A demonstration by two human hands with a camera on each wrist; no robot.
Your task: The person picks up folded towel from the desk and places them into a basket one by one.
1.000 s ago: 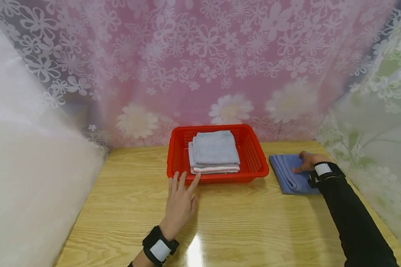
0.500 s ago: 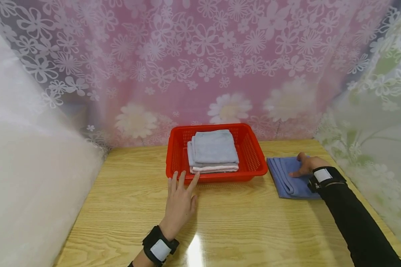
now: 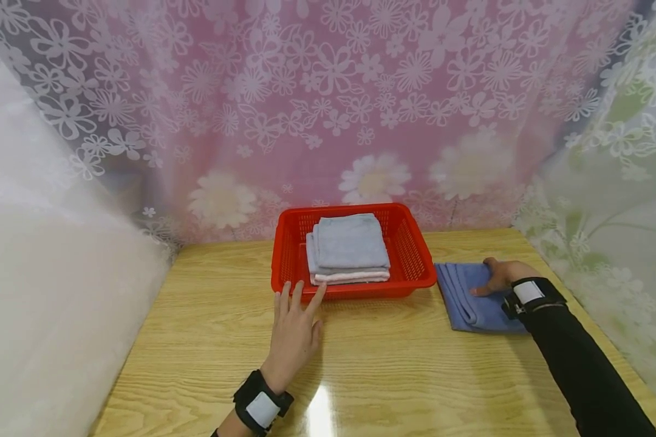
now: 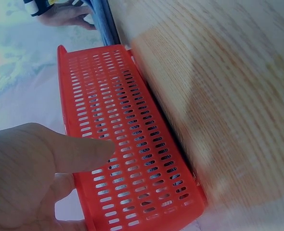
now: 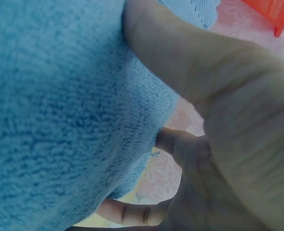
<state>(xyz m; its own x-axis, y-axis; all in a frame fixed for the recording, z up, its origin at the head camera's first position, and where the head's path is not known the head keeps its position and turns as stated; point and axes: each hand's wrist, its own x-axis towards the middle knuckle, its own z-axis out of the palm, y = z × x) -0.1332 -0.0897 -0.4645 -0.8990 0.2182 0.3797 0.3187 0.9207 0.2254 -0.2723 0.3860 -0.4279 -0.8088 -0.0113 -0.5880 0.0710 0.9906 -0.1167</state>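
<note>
A folded blue towel (image 3: 478, 300) lies at the right of the table, beside the basket. My right hand (image 3: 505, 276) grips it, thumb on the top and fingers at the far edge. In the right wrist view, the towel's looped pile (image 5: 70, 115) sits between thumb and fingers. A red perforated basket (image 3: 415, 258) holds a stack of folded pale grey-blue and pinkish-white towels (image 3: 352, 243). My left hand (image 3: 292, 340) rests at the basket's front rim with fingers extended. In the left wrist view, its thumb (image 4: 86, 153) lies before the slotted wall.
The wooden table (image 3: 213, 346) runs in front of the basket. A pink flowered curtain (image 3: 306, 121) hangs behind it, and a pale sheet (image 3: 49, 273) borders the left side. A green-and-white flowered curtain (image 3: 612, 243) stands close to the right arm.
My right hand and the blue towel have slid toward me and slightly left. The left hand has stayed at the basket rim; the basket and its towels look unchanged.
</note>
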